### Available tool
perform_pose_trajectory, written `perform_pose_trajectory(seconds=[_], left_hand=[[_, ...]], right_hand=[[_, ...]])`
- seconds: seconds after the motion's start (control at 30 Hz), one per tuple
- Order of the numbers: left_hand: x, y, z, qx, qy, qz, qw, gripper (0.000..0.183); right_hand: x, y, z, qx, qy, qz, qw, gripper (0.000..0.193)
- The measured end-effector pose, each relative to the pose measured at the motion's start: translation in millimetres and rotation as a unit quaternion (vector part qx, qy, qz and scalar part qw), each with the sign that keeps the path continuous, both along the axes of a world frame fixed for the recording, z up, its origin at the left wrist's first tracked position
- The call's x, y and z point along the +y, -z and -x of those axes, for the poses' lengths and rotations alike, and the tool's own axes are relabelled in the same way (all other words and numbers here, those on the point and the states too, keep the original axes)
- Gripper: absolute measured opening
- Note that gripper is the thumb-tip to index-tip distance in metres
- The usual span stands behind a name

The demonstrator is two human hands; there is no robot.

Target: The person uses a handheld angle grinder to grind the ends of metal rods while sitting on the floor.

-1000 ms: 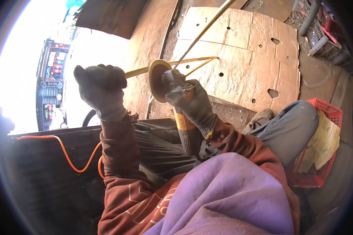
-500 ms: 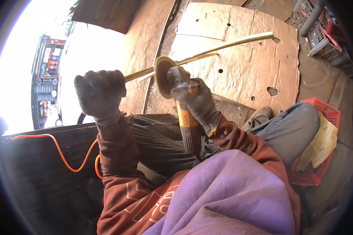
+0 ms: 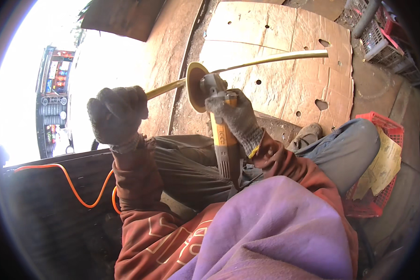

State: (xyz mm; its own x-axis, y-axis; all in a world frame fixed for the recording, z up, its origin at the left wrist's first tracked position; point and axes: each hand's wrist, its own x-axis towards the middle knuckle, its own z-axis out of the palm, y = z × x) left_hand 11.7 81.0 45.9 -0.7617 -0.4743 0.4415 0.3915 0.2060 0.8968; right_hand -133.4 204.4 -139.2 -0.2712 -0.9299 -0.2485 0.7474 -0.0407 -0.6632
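My gloved left hand (image 3: 115,114) is closed around the near end of a long, slightly curved brass-coloured metal strip (image 3: 284,57). The strip runs to the right past the grinder, its far end over the cardboard. An angle grinder (image 3: 224,135) with a yellow and dark body is gripped in my gloved right hand (image 3: 233,111), body pointing down toward my lap. Its round disc (image 3: 197,87) stands nearly edge-on across the strip; I cannot tell whether the two touch. The disc hides part of the strip.
A flattened cardboard sheet (image 3: 275,28) with holes lies on the floor ahead. To the right stands a red plastic crate (image 3: 375,205) holding yellowish paper (image 3: 382,163); grey crates (image 3: 375,39) are at far right. An orange cord (image 3: 74,191) lies on the dark surface at left.
The strip's far end has swung nearer to me, and the second thin length seen beside it no longer shows. My left hand has shifted slightly; both hands keep their grips.
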Motion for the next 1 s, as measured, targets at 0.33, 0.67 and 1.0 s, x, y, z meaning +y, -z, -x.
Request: perform_pose_trajectory(seconds=[0.33, 0.67, 1.0], left_hand=[[-1.4, 0.9, -2.9, -0.001, -0.032, 0.01, 0.999, 0.052], [9.7, 0.8, 5.2, 0.002, -0.04, -0.003, 0.999, 0.049], [-24.0, 0.9, -5.3, 0.056, 0.022, -0.002, 0.998, 0.043]], right_hand=[[9.9, -16.5, -9.8, -0.016, -0.007, 0.043, 0.999, 0.032], [-1.5, -0.4, -0.4, 0.004, 0.051, 0.023, 0.998, 0.03], [2.9, 6.6, -11.2, 0.014, 0.028, -0.042, 0.999, 0.036]])
